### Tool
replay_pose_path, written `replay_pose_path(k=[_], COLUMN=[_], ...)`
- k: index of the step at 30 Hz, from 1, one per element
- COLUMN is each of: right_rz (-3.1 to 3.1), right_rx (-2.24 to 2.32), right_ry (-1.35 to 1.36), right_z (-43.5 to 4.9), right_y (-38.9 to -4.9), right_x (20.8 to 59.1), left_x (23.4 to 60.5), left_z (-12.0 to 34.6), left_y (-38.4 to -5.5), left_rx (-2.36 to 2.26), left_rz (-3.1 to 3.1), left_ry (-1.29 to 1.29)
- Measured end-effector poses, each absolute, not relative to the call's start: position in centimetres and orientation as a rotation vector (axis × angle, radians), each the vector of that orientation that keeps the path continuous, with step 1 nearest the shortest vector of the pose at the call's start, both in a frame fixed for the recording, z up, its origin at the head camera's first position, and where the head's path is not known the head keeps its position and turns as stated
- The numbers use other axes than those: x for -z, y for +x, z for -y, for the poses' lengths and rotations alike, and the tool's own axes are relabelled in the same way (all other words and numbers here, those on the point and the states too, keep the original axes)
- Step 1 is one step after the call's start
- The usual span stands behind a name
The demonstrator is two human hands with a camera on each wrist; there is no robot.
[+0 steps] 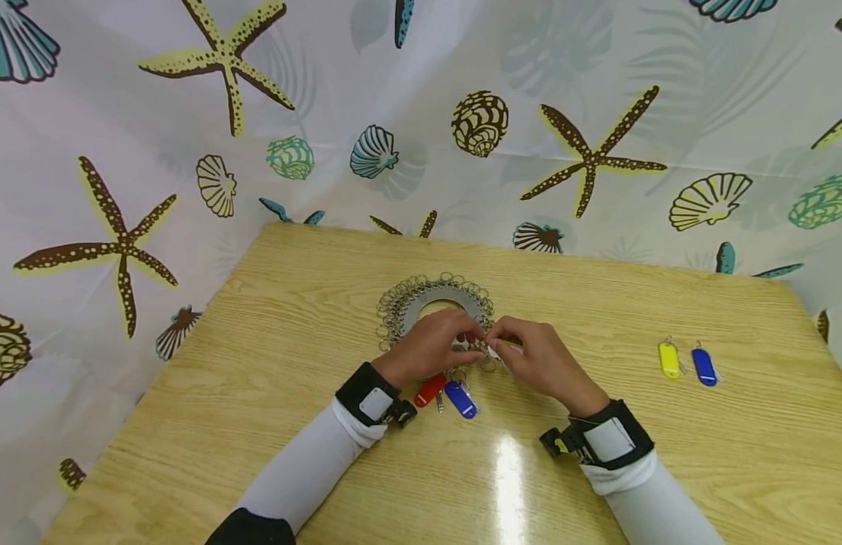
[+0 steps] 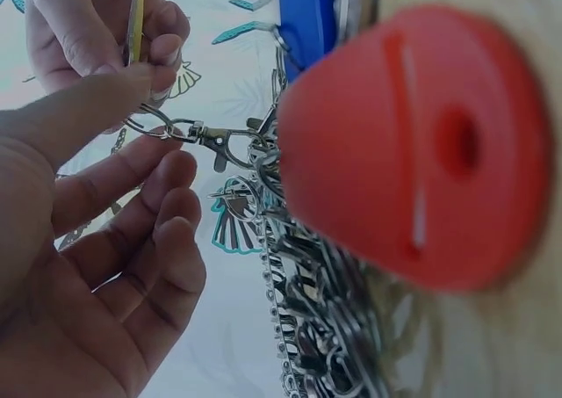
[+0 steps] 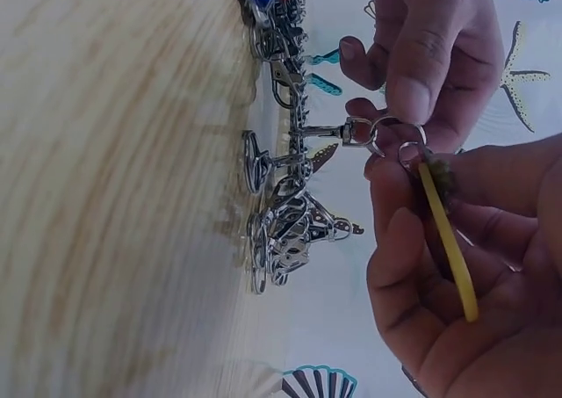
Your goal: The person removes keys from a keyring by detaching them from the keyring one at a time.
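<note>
A grey ring-shaped plate (image 1: 410, 309) lies on the table, edged with many metal swivel clasps that carry split rings. At its near right side, my left hand (image 1: 431, 344) pinches the split ring (image 3: 379, 127) of one swivel clasp (image 2: 213, 139) between thumb and forefinger. Against it, my right hand (image 1: 540, 356) pinches a yellow key tag (image 3: 450, 249), seen edge-on, whose small metal ring meets the split ring. Below my left hand, a red key tag (image 1: 430, 390) and a blue key tag (image 1: 460, 400) with keys hang off the plate's near edge.
To the right on the wooden table (image 1: 291, 318) lie a yellow tag (image 1: 669, 359) and another blue tag (image 1: 703, 366), each with a key. A curtain (image 1: 421, 83) printed with shells and starfish stands behind the table and along its left side.
</note>
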State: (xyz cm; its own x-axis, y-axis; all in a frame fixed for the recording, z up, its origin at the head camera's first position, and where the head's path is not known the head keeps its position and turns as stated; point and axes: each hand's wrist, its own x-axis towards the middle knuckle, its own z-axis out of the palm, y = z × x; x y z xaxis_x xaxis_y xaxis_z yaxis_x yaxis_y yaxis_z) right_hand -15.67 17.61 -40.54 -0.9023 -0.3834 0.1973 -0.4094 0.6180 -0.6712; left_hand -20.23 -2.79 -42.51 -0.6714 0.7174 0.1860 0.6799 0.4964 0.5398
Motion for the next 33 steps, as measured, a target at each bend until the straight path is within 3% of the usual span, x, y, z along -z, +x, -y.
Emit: replay_pose_path(k=[14,33], right_rz=[2.756,2.810], right_rx=[-1.127,-1.100], right_ry=[0.832,0.629], right_z=[-18.02,-18.09], right_y=[-15.84,-15.92], right_x=[40.52,40.69], left_x=[42.31,42.14], left_z=[2.91,2.88], left_y=[-20.23,-20.00], left_rx=[-0.908,-0.890], left_rz=[-2.681,-2.667], left_ry=[1.276,1.323])
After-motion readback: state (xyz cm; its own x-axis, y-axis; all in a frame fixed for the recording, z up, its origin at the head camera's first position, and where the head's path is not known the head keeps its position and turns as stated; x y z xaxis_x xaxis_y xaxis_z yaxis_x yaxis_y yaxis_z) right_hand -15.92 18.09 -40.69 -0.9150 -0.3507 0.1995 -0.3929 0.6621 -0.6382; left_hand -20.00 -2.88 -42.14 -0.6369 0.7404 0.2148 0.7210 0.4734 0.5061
